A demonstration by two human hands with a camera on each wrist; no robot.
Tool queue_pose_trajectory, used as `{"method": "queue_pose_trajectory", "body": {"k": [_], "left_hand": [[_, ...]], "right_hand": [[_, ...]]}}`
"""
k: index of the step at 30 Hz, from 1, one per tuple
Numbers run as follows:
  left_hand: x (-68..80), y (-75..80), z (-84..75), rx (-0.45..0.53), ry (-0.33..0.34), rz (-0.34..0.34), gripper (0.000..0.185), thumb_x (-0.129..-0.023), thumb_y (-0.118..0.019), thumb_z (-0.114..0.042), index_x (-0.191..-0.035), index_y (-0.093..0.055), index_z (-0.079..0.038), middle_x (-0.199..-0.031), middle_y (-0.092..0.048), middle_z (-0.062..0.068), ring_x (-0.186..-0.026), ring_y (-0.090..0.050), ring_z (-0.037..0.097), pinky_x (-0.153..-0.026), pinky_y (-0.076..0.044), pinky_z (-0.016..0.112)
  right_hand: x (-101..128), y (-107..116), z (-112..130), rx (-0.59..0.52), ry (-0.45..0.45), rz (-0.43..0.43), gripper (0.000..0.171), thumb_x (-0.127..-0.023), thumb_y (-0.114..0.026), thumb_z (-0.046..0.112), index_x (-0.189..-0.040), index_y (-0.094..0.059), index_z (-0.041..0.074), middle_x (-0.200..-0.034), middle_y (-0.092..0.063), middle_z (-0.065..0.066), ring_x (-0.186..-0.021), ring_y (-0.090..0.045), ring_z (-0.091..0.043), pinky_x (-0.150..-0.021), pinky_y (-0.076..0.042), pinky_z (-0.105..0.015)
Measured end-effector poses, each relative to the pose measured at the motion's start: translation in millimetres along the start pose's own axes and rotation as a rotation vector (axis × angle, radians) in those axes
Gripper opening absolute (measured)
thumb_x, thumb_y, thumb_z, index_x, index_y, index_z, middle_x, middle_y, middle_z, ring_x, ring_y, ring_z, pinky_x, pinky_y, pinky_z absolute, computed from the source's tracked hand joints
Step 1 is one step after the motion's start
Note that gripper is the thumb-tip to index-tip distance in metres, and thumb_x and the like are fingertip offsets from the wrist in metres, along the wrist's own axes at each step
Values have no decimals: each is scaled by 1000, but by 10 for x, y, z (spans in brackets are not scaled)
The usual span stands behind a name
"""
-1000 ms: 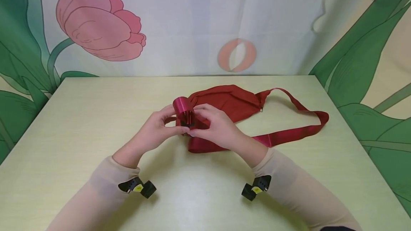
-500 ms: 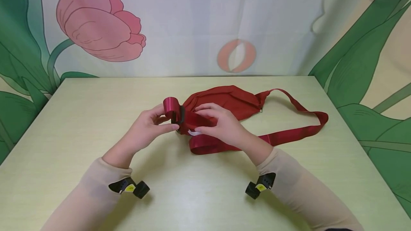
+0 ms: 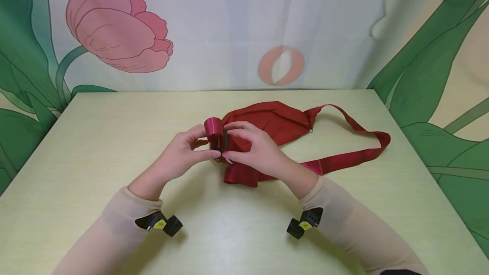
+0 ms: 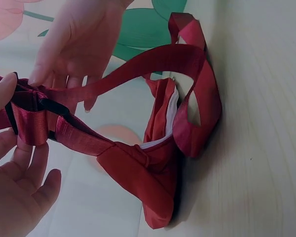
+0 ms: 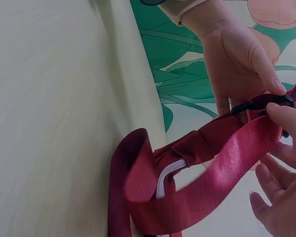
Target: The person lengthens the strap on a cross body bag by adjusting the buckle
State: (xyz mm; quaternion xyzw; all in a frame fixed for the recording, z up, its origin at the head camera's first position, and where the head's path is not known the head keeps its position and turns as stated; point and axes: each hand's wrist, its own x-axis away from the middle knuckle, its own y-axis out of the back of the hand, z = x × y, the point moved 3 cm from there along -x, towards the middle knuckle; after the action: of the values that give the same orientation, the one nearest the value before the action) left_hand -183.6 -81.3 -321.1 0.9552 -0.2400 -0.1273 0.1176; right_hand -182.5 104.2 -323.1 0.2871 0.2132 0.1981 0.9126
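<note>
A red waist bag [image 3: 267, 118] lies on the table, its near-left end lifted toward both hands. My left hand [image 3: 179, 152] pinches a black buckle [image 4: 54, 106], thumb on the near side and fingers behind. A loop of dark red strap [image 3: 214, 126] stands up from the buckle, threaded through it. My right hand [image 3: 259, 145] pinches the strap at the buckle's right side, its thumb tip close to the left thumb. In the right wrist view, the strap [image 5: 227, 173] sags from the right fingers in a wide curve. A white zipper [image 5: 167, 175] shows on the bag.
The long strap [image 3: 355, 158] loops over the table right of the bag, and a folded piece of it lies below my right hand. The pale table [image 3: 95, 139] ends at a printed curtain [image 3: 214, 33]. Each sleeve carries a small black wrist camera [image 3: 173, 225].
Both hands drew apart, the left going left with the buckle, then came back together at the buckle. The strap fold under my right hand has shifted and flattened. The bag stays in place.
</note>
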Motion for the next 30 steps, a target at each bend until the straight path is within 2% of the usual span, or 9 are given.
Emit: {"method": "queue_pose_trajectory", "body": {"k": [6, 11, 14, 17, 22, 26, 30], "left_hand": [[10, 47, 14, -5, 16, -10, 39, -82, -70, -3, -119, -60, -2, -110, -60, 7, -109, -53, 19, -100, -37, 40], [23, 86, 22, 16, 37, -23, 37, -83, -69, -3, -119, -60, -2, -112, -60, 7, -111, -52, 19, -100, -37, 39], [18, 64, 21, 23, 23, -10, 38, -82, -69, -3, -118, -60, -1, -114, -59, 7, -110, -52, 20, -100, -37, 39], [9, 17, 11, 19, -4, 6, 39, -81, -70, -2, -118, -60, -1, -113, -59, 7, -108, -53, 20, -99, -37, 39], [-3, -18, -5, 6, -40, 21, 39, -80, -72, -2, -118, -61, -2, -111, -58, 7, -107, -53, 19, -98, -38, 41], [11, 22, 10, 0, -22, 13, 38, -81, -71, -4, -117, -61, -3, -112, -58, 6, -108, -53, 19, -99, -37, 44], [36, 75, 28, 11, 6, 2, 37, -83, -69, -5, -119, -60, -4, -114, -58, 6, -109, -52, 19, -99, -38, 41]], "right_hand": [[19, 27, -61, -26, -1, 36, 44, -83, -71, 21, -124, -59, 9, -129, -48, 3, -117, -45, -13, -93, -43, -45], [34, 35, -147, -16, -36, 69, 46, -84, -70, 22, -127, -57, 10, -131, -47, 4, -119, -44, -12, -93, -43, -42], [33, 14, -147, -18, -54, 85, 51, -83, -71, 27, -129, -55, 12, -132, -46, 6, -120, -43, -10, -96, -41, -40], [26, -17, -101, -22, -53, 67, 54, -80, -74, 31, -129, -56, 15, -131, -46, 9, -120, -43, -8, -96, -40, -39], [14, -12, -33, -48, -16, 10, 43, -79, -76, 25, -119, -64, 12, -128, -49, 7, -115, -47, -9, -93, -43, -36], [22, 22, -64, -89, -24, 5, 43, -79, -76, 22, -118, -64, 7, -127, -50, 6, -113, -49, -10, -90, -46, -32], [34, 38, -114, -69, -51, 11, 46, -79, -76, 25, -119, -63, 7, -127, -50, 7, -114, -48, -10, -89, -47, -32]]}}
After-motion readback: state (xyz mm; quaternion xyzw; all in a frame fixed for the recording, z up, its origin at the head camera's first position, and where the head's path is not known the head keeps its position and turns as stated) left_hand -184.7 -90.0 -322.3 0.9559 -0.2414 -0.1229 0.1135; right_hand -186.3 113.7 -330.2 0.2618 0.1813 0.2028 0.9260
